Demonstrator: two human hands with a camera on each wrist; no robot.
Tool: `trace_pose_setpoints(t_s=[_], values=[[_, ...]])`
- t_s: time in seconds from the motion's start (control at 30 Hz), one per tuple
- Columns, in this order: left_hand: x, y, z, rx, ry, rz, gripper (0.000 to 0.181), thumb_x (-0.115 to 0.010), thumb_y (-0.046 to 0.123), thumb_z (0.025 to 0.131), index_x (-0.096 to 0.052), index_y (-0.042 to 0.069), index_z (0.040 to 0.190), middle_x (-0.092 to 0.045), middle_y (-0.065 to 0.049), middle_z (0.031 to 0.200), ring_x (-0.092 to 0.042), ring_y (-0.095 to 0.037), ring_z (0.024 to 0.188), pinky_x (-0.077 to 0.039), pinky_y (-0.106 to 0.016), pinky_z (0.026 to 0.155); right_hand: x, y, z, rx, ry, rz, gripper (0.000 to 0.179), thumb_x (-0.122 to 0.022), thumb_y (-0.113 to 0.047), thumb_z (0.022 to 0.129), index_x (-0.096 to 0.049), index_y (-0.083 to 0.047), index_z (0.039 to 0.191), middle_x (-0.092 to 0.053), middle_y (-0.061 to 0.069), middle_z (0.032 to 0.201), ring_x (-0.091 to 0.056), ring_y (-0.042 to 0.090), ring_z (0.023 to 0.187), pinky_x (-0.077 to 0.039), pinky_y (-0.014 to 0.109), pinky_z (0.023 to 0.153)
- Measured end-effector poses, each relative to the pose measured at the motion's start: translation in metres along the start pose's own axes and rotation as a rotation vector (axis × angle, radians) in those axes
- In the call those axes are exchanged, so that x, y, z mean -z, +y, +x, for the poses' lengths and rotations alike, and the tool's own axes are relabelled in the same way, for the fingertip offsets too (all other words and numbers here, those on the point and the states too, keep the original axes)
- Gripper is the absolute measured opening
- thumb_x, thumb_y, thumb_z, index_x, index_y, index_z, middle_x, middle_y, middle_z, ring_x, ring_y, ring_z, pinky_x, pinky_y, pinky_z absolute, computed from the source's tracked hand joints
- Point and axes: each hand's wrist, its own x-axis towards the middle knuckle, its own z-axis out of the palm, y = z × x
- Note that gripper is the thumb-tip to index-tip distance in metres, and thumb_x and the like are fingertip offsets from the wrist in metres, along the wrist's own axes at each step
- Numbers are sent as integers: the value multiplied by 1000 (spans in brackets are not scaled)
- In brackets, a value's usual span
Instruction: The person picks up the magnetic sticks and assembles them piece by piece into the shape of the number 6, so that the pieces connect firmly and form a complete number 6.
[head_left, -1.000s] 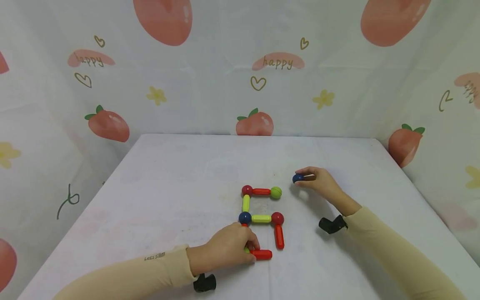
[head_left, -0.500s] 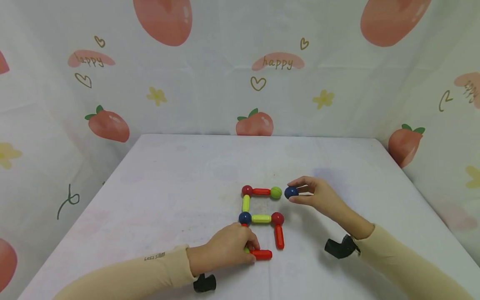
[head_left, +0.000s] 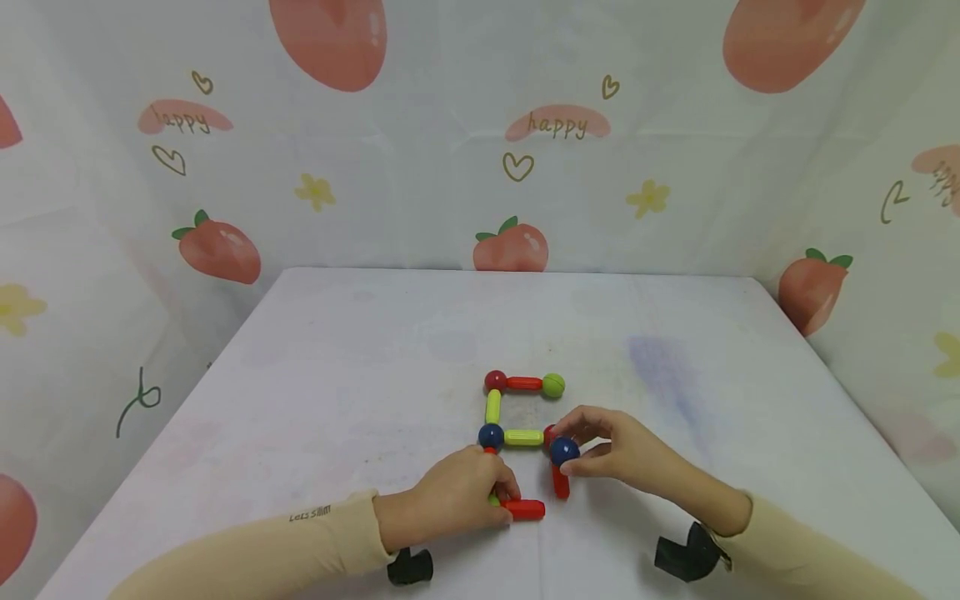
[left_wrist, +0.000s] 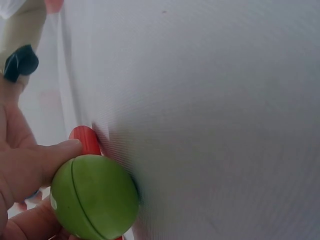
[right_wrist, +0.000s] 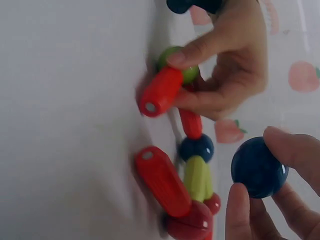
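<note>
My left hand point(head_left: 461, 483) pinches a red magnetic rod point(head_left: 525, 509) where it meets a green ball point(left_wrist: 95, 197) at the near corner of a rod-and-ball figure on the table. Between the thumb and fingertips of my right hand point(head_left: 611, 446) is a dark blue ball point(head_left: 564, 451), held above the table. That ball partly covers a red ball point(right_wrist: 190, 222) and the red rod point(head_left: 561, 482) running from it toward me. A yellow rod point(head_left: 523, 437) links the red ball to another blue ball point(head_left: 491, 436). The left hand hides most of the rod below that one.
Farther back, a yellow rod point(head_left: 492, 407) rises to a red ball point(head_left: 496, 381), then a red rod point(head_left: 524, 383) and a green ball point(head_left: 553, 385). The white table point(head_left: 375, 350) meets a patterned cloth backdrop point(head_left: 420, 167). Black wrist cameras hang under both sleeves.
My right hand has carried the blue ball toward me and to the left, from the far right side to over the red ball and rod. My left hand has stayed in place.
</note>
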Motion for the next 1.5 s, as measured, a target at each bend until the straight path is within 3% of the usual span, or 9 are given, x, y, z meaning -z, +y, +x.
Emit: trace_pose_setpoints(t_s=[0.2,0.47,0.83,1.5], values=[[-1,0,0,-9,11,9,16,-88,22,80,-81,21,93,-64,14,72,-48,-3,76,-43,-18,66,-12,6,-8,-54,-75,44,35,-86,-18,82,-70,-7,111,-66,10,118,-60,22,103,-59,22,83],[0,0,1,17,1,-5,17,-88,23,80,-81,22,95,-62,14,72,-48,-4,77,-42,-19,65,-23,15,-18,-70,-145,14,31,-86,-14,81,-69,-11,107,-63,4,101,-59,17,91,-55,18,76],[0,-1,2,18,-1,-8,16,-87,23,81,-81,21,96,-62,14,73,-48,-4,77,-43,-18,66,-29,24,-21,-34,-146,24,30,-85,-9,81,-70,-8,107,-62,1,95,-57,5,82,-53,18,71],[0,-4,-2,-7,7,-71,17,-87,20,81,-80,22,97,-64,15,75,-49,-3,78,-43,-18,67,-34,25,-21,-30,-117,41,32,-86,-10,81,-72,-7,110,-59,0,89,-56,3,78,-52,17,68]])
